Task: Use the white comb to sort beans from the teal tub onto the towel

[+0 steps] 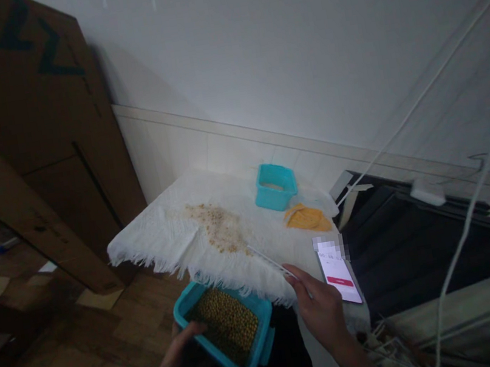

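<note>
My left hand [186, 339] grips the left rim of a turquoise plastic box [266, 327], held tilted below the front edge of the cloth. Inside it are yellowish, bean-like grains [232, 317] with smaller dark green ones along the sides. My right hand [315, 302] is closed round a thin white stick [269, 259]. The stick's far tip is at the near edge of a scattered patch of small tan and brown grains [224, 226]. That patch lies on a white fringed cloth [172, 219]; whether the tip touches the grains I cannot tell.
A second turquoise box [277, 197] stands at the back of the cloth, with pale contents. Near it lie a crumpled orange cloth [308, 218] and a lit phone [339, 277]. Large cardboard boxes [47, 127] stand left; white cables [460, 237] cross the right side.
</note>
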`<state>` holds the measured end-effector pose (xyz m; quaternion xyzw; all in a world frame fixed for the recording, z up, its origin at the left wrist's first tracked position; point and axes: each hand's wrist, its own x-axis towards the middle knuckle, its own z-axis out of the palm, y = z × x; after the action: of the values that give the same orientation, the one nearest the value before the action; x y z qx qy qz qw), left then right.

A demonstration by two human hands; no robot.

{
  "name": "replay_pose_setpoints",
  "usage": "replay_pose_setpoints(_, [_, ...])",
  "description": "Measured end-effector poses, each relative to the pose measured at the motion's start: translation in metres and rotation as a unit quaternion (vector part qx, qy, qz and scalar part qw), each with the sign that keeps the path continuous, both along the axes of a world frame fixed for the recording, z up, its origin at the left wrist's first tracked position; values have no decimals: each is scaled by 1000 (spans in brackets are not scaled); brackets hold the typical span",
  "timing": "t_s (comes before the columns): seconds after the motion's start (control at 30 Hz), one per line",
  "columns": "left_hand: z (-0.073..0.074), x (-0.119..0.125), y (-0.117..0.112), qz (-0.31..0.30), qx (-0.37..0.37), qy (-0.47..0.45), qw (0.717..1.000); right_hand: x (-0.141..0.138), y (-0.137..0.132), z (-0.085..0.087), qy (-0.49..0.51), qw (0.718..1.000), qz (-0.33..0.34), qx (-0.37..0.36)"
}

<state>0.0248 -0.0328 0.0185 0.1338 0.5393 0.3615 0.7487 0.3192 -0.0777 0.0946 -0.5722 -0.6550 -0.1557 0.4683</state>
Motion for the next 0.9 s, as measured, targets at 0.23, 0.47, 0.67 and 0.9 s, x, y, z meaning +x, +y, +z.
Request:
replay_pose_setpoints(0.23, [0,4,2,2,-8,10,1000,1,-2,1,9,1000,-7,-3])
replay_pose_setpoints(0.47, [1,1,1,-2,-1,-3,1000,0,-3,3,39,999,10,-25])
replay_pose_setpoints(0.67, [0,3,2,5,-8,1,1000,5,-2,2,38,999,-6,-29])
replay_pose_setpoints(0.9, [-10,3,6,11,-16,7,1000,7,-4,1,32,999,10,-41])
